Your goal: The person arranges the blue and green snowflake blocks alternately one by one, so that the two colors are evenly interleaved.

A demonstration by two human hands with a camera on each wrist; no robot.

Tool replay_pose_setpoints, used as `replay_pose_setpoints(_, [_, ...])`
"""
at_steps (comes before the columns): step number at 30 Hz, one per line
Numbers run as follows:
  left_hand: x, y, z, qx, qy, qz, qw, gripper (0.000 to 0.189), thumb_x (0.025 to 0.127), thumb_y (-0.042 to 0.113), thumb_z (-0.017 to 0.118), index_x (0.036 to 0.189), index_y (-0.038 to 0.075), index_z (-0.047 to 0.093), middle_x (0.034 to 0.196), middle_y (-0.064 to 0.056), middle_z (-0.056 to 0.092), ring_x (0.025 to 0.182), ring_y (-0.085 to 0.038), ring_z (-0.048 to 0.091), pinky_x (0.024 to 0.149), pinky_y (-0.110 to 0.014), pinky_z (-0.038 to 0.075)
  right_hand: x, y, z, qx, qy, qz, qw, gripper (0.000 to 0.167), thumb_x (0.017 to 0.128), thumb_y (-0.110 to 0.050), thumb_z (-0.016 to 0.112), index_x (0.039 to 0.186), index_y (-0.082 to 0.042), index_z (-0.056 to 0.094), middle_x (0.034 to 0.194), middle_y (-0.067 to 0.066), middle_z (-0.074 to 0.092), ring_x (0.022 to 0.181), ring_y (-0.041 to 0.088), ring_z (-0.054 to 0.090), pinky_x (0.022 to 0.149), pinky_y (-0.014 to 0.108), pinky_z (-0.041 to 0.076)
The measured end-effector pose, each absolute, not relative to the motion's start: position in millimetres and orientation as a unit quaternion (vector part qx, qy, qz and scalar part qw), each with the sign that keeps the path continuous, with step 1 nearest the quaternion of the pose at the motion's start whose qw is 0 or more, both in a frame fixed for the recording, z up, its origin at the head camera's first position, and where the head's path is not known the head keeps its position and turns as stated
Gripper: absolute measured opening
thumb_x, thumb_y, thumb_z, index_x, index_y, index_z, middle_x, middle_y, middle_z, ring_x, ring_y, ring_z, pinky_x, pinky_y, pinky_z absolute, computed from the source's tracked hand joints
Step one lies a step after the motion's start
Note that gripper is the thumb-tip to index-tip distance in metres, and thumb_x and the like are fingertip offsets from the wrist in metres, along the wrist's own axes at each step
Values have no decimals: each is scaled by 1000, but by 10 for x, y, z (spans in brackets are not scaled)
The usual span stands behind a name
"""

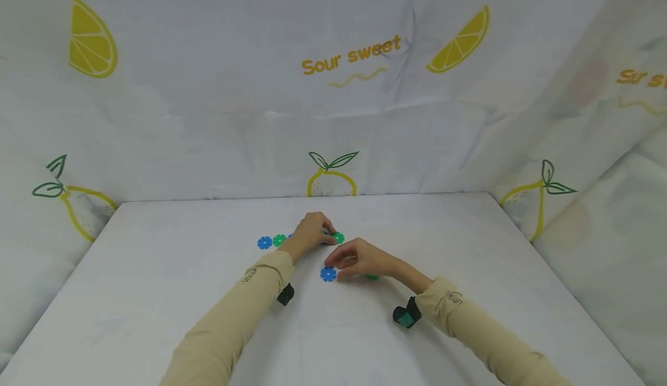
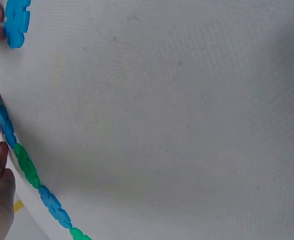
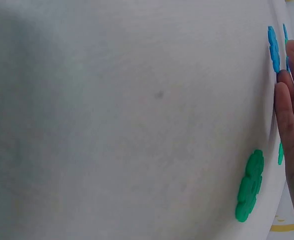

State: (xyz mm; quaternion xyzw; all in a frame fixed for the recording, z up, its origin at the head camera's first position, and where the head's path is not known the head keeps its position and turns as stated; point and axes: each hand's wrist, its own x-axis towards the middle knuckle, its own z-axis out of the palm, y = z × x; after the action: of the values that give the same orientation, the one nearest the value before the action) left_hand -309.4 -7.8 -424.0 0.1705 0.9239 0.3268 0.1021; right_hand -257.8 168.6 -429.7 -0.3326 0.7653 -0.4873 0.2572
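Observation:
A row of blue and green notched plastic snowflake discs runs across the white table, a blue disc (image 1: 264, 242) at its left end. My left hand (image 1: 310, 232) reaches over the row and pinches the green disc (image 1: 339, 237) at its right end between thumb and finger. It hides the row's middle in the head view. Nearer to me, my right hand (image 1: 367, 257) pinches the edge of a separate blue disc (image 1: 328, 274) with thumb and forefinger. In the left wrist view this blue disc (image 2: 17, 22) is tilted up, with fingertips at its edge.
A loose green disc (image 3: 249, 187) lies on the table beneath my right wrist. Dark camera mounts hang under both wrists, the right one (image 1: 406, 314) close above the table. White cloth (image 1: 224, 160) with lemon prints rises behind the table's far edge.

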Motion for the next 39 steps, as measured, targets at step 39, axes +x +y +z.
replay_pose_setpoints(39, [-3079, -95, -4223, 176, 919, 339, 100, 17, 77, 12, 81, 91, 4, 73, 102, -7, 64, 98, -21, 57, 89, -36, 47, -2205, 1707, -4196, -464, 800, -310, 222, 25, 78, -11, 80, 102, -6, 74, 99, 0, 67, 88, 7, 59, 79, 20, 52])
